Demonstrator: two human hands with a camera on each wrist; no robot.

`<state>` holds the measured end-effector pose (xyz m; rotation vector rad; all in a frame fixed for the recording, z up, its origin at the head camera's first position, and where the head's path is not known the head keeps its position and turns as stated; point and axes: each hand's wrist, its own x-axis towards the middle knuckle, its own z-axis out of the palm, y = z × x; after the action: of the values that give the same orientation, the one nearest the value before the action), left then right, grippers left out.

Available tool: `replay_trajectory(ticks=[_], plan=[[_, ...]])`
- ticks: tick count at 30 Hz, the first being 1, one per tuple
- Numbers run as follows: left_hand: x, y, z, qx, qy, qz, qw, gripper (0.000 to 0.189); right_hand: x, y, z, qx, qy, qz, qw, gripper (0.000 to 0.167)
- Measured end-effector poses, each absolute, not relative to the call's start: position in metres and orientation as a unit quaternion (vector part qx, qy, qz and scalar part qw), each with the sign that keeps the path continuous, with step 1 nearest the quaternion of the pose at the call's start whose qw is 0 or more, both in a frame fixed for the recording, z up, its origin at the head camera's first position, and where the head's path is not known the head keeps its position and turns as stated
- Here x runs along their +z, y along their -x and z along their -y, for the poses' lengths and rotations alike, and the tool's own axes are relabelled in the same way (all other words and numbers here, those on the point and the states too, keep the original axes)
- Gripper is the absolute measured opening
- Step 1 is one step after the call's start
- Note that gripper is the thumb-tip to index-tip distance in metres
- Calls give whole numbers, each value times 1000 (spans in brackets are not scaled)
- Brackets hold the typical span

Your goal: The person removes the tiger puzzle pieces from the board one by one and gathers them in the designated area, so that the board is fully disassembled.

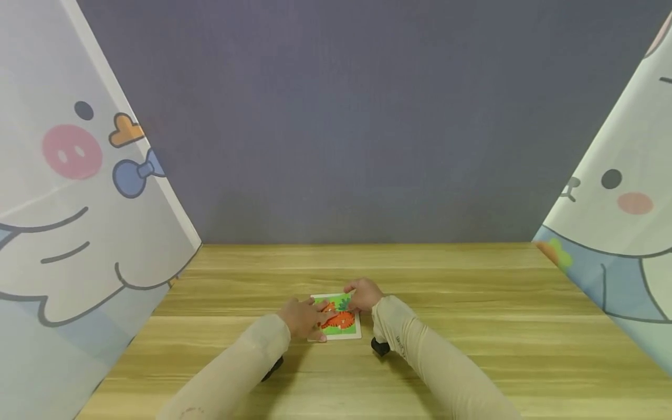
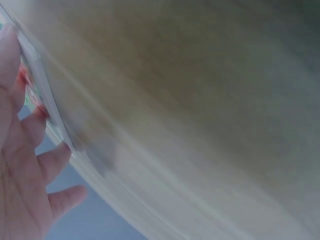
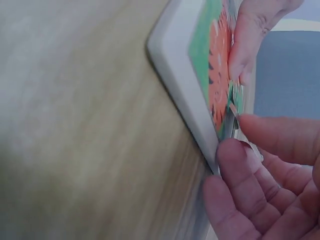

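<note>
A small jigsaw puzzle in a white-bordered tray (image 1: 343,337) lies on the table, with an orange striped animal (image 1: 343,320) on green. My left hand (image 1: 303,318) rests over its left side, fingers spread across the picture. In the left wrist view, the fingertips lie along the tray's edge. At the upper right corner is my right hand (image 1: 366,294). Seen from the right wrist, its thumb and fingers pinch a thin puzzle piece (image 3: 234,111), tilted up from the picture surface. The other right fingers touch the tray's side. Part of the picture is hidden under both hands.
The wood-grain table (image 1: 451,286) runs back to a plain grey wall (image 1: 336,128). Panels with cartoon animals stand on the left (image 1: 79,245) and right (image 1: 625,245). A dark wrist device (image 1: 380,346) shows under the right sleeve.
</note>
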<state>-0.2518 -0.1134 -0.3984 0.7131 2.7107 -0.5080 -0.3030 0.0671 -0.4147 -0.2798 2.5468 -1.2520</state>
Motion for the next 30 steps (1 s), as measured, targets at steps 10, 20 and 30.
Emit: replay_trajectory(ticks=[10,20,30], plan=[[-400,251,113,-168,-254,-942,141,67,-412,299,-70,-427,95,-887,145,41],[-398,252,114,-162,-261,-942,138,67,-415,304,-71,-430,104,-887,130,42],[-396,250,113,-160,-260,-942,139,67,-415,305,-71,-442,103,-880,137,41]])
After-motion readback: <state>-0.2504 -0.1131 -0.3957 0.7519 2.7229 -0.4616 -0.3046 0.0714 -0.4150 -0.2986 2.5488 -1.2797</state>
